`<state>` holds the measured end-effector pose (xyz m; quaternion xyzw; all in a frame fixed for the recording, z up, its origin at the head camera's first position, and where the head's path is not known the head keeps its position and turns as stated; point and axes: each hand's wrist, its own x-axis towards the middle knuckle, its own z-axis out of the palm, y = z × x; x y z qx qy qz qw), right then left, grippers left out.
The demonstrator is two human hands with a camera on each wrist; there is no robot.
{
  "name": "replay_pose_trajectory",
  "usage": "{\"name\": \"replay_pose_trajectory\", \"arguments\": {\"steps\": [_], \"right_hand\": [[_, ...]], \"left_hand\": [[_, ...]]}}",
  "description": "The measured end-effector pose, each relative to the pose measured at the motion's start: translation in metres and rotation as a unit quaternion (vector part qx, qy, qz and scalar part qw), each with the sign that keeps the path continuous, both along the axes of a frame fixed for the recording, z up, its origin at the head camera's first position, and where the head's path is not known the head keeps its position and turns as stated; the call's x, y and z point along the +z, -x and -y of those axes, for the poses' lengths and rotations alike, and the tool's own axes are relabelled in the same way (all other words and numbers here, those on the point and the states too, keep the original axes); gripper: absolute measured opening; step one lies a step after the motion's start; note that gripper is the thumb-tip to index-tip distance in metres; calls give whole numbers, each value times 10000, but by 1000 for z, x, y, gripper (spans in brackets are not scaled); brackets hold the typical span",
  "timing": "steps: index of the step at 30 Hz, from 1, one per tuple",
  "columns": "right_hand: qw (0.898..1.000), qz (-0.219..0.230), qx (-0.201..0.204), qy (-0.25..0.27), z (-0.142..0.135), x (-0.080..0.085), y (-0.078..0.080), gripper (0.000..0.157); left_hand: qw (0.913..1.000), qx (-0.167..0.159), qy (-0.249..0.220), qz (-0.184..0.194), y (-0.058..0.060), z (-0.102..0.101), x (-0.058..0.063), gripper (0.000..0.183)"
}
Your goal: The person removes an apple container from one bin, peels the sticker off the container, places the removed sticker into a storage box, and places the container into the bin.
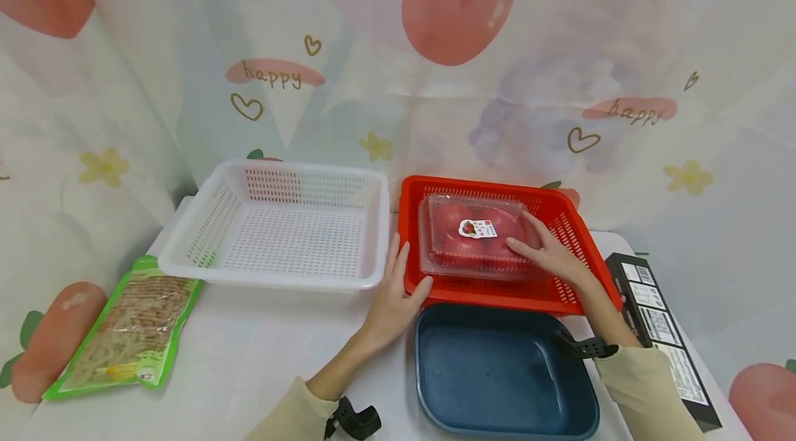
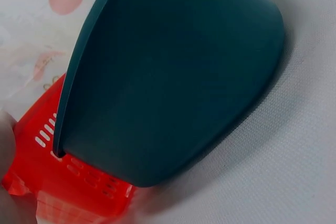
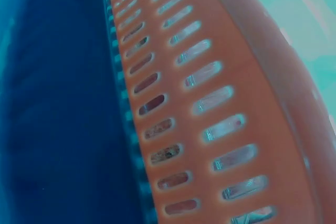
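Note:
A clear plastic box (image 1: 454,237) of round red fruit, with a small white label on its lid, lies inside the red perforated basket (image 1: 572,240). My right hand (image 1: 550,251) rests on the right end of the box, thumb on the lid and index finger by its back right edge. My left hand (image 1: 392,306) touches the basket's front left corner, fingers extended along its side and thumb over the front rim. In the left wrist view, parts of the fingers (image 2: 6,148) show beside the red basket wall. The right wrist view shows the basket's slotted side but no hand.
A dark blue tub (image 1: 497,372) stands directly in front of the red basket. To the left is a white perforated basket (image 1: 298,240), with a green-edged food packet (image 1: 133,327) beside it. A long black box with white labels (image 1: 659,323) lies at the right.

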<state>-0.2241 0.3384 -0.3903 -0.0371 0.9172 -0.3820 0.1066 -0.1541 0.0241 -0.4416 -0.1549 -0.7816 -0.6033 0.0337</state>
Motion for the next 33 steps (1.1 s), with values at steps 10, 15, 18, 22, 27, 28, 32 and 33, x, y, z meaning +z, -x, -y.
{"name": "replay_pose_trajectory", "arguments": {"steps": [10,15,18,22,27,28,32,33], "right_hand": [[10000,-49,39,47,1,1,2,98],[10000,-98,-5,-7,0,0,-1,97],[9999,-144,-32,17,0,-1,-4,96],[9996,-278,-29,-46,-3,-1,-6,91],[9991,-394,-75,-138,-7,1,-9,76],[9991,-389,-90,-110,-8,1,-10,74],[9993,-347,-94,34,-8,2,-11,69],[9994,-336,-87,68,-8,2,-11,69]], "left_hand": [[10000,1,1,-86,3,1,1,81],[10000,-12,-23,-41,3,0,-1,81],[10000,-17,-60,4,2,0,-1,81],[9999,-17,-100,41,1,0,0,81],[9998,-51,-162,60,0,0,1,81],[9998,-63,-171,56,0,0,1,81],[9998,-71,-186,74,0,0,0,82],[9998,-77,-194,80,0,0,0,82]]}}
